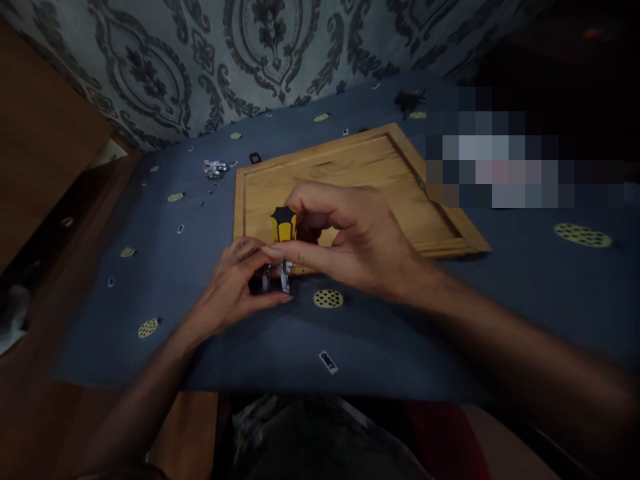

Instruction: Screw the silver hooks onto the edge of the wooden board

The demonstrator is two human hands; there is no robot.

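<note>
My right hand (350, 240) grips the yellow and black handle of a screwdriver (283, 227) between thumb and fingers, the tool upright. Its lower part is mostly hidden by my fingers. Just below, my left hand (235, 283) closes round a small shiny metal hinge (285, 279) at the near left edge of a wooden cabinet door (340, 160). The door lies on the blue tablecloth with its recessed panel facing up. Where the screwdriver tip meets the hinge, I cannot make it out.
Several metal hinge pieces (216, 169) lie in a heap at the back left, with tiny dark bits near them. A small black ring-like object (255, 158) rests by the door's far left corner. A dark object (410, 101) sits farther back. Patterned wallpaper (215, 60) rises behind the table.
</note>
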